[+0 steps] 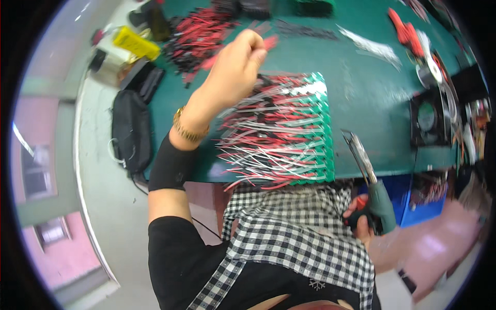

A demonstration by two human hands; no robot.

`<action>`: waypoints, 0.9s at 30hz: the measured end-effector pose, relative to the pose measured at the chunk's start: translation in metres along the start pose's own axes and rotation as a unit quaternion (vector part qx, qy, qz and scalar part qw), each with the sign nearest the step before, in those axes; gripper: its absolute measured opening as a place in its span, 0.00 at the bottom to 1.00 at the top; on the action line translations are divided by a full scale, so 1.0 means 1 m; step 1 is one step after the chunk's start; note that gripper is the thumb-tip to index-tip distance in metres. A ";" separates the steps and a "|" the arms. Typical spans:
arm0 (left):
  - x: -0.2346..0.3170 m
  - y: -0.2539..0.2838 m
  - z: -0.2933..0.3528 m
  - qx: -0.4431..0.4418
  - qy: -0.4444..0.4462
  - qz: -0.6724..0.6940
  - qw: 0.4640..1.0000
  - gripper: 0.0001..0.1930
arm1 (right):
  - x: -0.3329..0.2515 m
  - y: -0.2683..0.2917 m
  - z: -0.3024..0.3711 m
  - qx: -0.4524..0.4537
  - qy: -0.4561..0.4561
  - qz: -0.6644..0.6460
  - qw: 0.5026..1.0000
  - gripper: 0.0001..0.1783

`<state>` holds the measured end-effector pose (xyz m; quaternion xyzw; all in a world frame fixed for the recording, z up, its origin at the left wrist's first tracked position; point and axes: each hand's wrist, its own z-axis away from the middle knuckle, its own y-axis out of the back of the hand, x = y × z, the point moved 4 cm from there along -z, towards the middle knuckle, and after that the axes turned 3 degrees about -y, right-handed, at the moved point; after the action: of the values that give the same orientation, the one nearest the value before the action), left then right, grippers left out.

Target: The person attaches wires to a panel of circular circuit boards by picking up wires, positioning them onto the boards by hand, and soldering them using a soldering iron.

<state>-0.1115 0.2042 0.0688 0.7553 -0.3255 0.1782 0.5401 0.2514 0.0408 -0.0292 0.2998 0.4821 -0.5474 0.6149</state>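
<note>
My left hand (238, 64) is above the far left part of a green circuit board panel (328, 134), its fingers curled closed. Motion blur hides what, if anything, is between the fingertips; blurred red pieces show just behind them. Rows of thin red, white and black wires (274, 139) fan out leftward from the panel. To the right of the panel, my right hand (361, 219) grips the handle of a green soldering gun (382, 209). Its long metal front (361, 155) points up and away, with the tip apart from the panel.
A heap of red and black wires (199, 39) lies at the far left, with white wires (369, 46) at the far right. On the left are a black pouch (132, 132) and a yellow bottle (135, 43). A small fan (429, 116) and a solder spool (429, 75) stand right.
</note>
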 end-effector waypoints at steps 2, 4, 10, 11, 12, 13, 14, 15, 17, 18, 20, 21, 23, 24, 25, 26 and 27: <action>0.036 -0.047 0.012 -0.098 0.000 0.069 0.993 0.04 | 0.023 0.012 -0.011 0.018 0.030 -0.026 0.999 0.39; 0.056 -0.085 0.031 -0.165 -0.050 0.118 0.978 0.02 | 0.026 0.021 -0.027 -0.015 0.066 -0.022 0.997 0.37; 0.041 -0.163 0.054 -0.259 -0.021 0.127 0.957 0.03 | 0.044 0.057 -0.048 -0.032 0.092 0.013 0.995 0.28; 0.037 -0.172 0.054 -0.243 -0.033 0.096 0.965 0.03 | 0.042 0.061 -0.047 -0.036 0.066 0.042 0.996 0.26; 0.032 -0.178 0.056 -0.247 -0.026 0.099 0.964 0.03 | 0.040 0.063 -0.049 -0.048 0.039 0.069 0.996 0.25; 0.030 -0.183 0.056 -0.220 -0.047 0.063 0.972 0.04 | 0.039 0.063 -0.048 -0.016 -0.002 0.038 0.999 0.24; 0.030 -0.184 0.057 -0.193 -0.067 0.025 0.979 0.04 | 0.038 0.064 -0.048 -0.018 -0.009 0.036 0.999 0.24; 0.027 -0.185 0.058 -0.186 -0.067 0.025 0.980 0.05 | 0.038 0.065 -0.048 -0.035 -0.011 0.065 0.997 0.25; 0.024 -0.188 0.062 -0.195 -0.057 0.024 0.979 0.05 | 0.043 0.062 -0.047 -0.038 -0.025 0.081 0.996 0.27; 0.022 -0.189 0.062 -0.201 -0.054 0.023 0.978 0.05 | 0.044 0.058 -0.047 -0.037 -0.030 0.081 0.996 0.27; 0.021 -0.191 0.061 -0.215 -0.058 0.024 0.975 0.05 | 0.041 0.055 -0.045 -0.012 -0.065 0.065 0.996 0.28; 0.020 -0.192 0.060 -0.221 -0.057 0.021 0.973 0.05 | 0.044 0.055 -0.044 -0.011 -0.067 0.065 0.996 0.28; 0.019 -0.195 0.058 -0.229 -0.062 0.020 0.971 0.05 | 0.051 0.057 -0.043 -0.013 -0.050 0.056 0.997 0.29; 0.018 -0.194 0.058 -0.229 -0.059 0.018 0.972 0.05 | 0.055 0.061 -0.045 -0.017 -0.051 0.055 0.997 0.29; 0.017 -0.194 0.059 -0.230 -0.059 0.017 0.971 0.05 | 0.057 0.064 -0.049 -0.062 -0.023 0.088 0.994 0.29; 0.017 -0.194 0.059 -0.232 -0.060 0.016 0.971 0.05 | 0.057 0.063 -0.051 -0.107 0.005 0.121 0.987 0.29; 0.018 -0.194 0.060 -0.232 -0.060 0.016 0.971 0.05 | 0.053 0.057 -0.050 -0.107 0.004 0.121 0.987 0.29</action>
<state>0.0295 0.1827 -0.0774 0.6132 -0.4019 0.0612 0.6772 0.2894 0.0780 -0.1052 0.2906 0.5008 -0.4129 0.7031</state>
